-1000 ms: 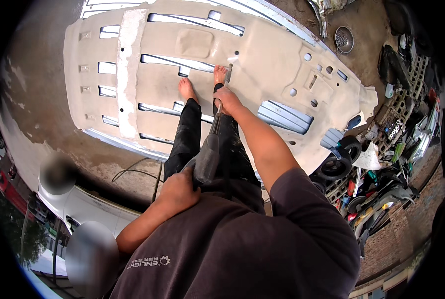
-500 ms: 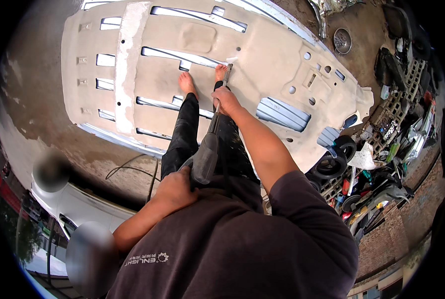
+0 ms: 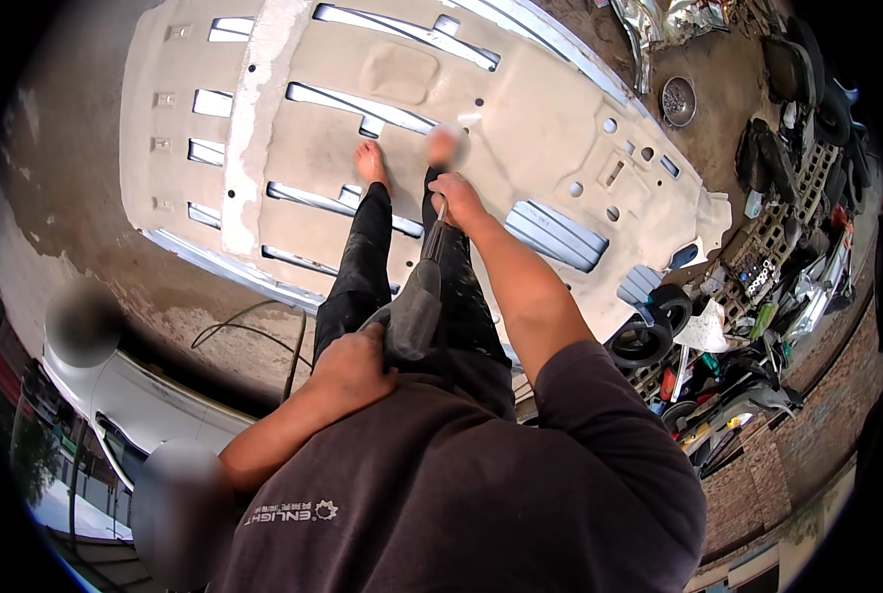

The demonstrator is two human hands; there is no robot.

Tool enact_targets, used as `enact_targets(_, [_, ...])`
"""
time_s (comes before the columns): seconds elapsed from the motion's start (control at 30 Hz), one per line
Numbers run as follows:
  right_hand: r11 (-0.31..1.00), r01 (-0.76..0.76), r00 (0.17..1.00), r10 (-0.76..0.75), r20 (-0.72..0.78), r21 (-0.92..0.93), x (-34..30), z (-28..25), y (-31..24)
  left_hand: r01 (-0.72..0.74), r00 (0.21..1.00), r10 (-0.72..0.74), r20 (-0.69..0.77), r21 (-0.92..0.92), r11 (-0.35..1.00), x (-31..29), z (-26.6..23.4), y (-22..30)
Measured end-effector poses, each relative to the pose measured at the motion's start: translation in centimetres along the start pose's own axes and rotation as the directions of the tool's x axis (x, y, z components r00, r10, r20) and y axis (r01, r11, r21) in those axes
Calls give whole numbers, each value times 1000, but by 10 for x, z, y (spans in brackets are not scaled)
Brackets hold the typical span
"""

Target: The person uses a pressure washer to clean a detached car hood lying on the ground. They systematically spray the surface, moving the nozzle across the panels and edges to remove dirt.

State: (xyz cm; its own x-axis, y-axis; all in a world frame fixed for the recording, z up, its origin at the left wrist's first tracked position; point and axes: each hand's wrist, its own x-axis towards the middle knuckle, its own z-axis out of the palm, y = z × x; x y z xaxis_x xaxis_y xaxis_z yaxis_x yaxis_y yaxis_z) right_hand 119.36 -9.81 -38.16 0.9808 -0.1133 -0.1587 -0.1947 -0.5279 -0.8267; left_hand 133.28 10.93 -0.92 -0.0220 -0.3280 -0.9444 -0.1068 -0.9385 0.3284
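A dark grey pressure washer gun [image 3: 417, 314] with a thin lance stands in front of my legs, its thick body near my waist and its lance pointing away from me. My left hand [image 3: 351, 374] is wrapped round the rear grip beside my shirt hem. Farther out, my right hand [image 3: 459, 205] closes round the lance; the tip past it cannot be made out. Under my bare feet lies a large beige moulded floor liner [image 3: 530, 99] with slots and holes, and a whitish strip [image 3: 246, 128] crosses its left part. Silvery ribbed metal shows through the openings.
A black hose [image 3: 298, 356] runs on the wet ground at left, near a white car [image 3: 179, 397]. At right are a metal bowl [image 3: 678, 101], black tyres [image 3: 642, 342], plastic crates [image 3: 815, 170] and heaped scrap parts.
The lance end, visible beyond my right hand before, no longer shows. My right hand has shifted slightly, and the gun's angle has changed a little. Both hands keep their grip.
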Motion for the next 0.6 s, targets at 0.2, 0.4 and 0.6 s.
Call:
enact_targets(0.2, [999,36,996,-34,86,-18,2,8,-11,-4,1000,1,-26,-93,996,-7,3,-17])
enact_targets(0.4, [984,173,957,-156,243,-51,97,77,-64,68,973,-126,-193,-284,957,-43,5,-59])
enact_targets(0.6, [992,-88,920,47,389,88,98,52,-81,-71,983,-8,-182,-418,906,-46,4,-75])
